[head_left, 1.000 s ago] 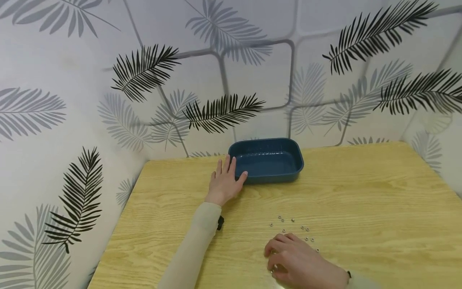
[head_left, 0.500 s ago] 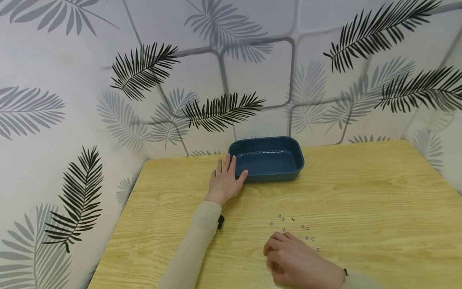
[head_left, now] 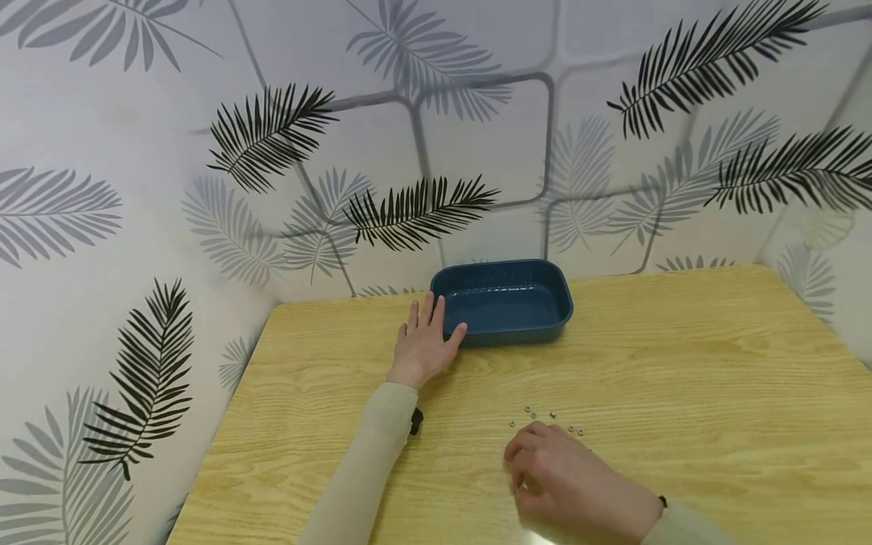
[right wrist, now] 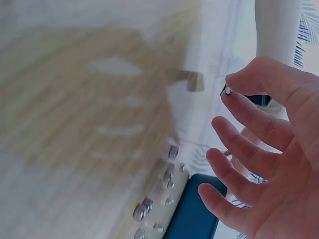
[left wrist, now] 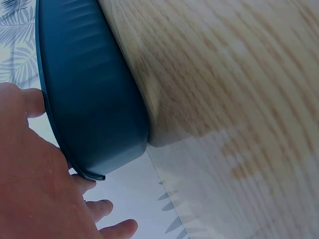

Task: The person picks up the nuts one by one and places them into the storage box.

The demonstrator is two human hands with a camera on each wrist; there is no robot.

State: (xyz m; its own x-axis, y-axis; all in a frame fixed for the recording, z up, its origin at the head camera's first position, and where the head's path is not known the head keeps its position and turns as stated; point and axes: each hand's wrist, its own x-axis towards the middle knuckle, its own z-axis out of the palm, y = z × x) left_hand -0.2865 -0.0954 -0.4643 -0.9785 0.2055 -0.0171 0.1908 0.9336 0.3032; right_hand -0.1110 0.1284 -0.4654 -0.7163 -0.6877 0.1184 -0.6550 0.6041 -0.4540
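Note:
My right hand (head_left: pixel 568 481) pinches a small metal nut (right wrist: pixel 228 90) between thumb and index fingertips, above the wooden table. Its other three fingers are spread and slightly bent in the right wrist view. Several more nuts (head_left: pixel 534 415) lie scattered on the table just beyond this hand, which hides some of them in the head view. The left hand (head_left: pixel 424 348) rests at the left end of a dark blue rectangular tray (head_left: pixel 507 337), fingers spread and mostly straight over its rim. The thumb touches the rim near the tray's front left corner.
The light wooden table (head_left: pixel 688 378) runs back to a wall (head_left: pixel 490 151) patterned with leaves. The tray stands by the table's back edge, close to the wall. In the right wrist view, loose nuts (right wrist: pixel 141 212) lie between the right hand and the tray.
My right hand has risen a little off the table, pinching the nut, and now covers more of the nuts behind it. The left hand and tray have stayed put.

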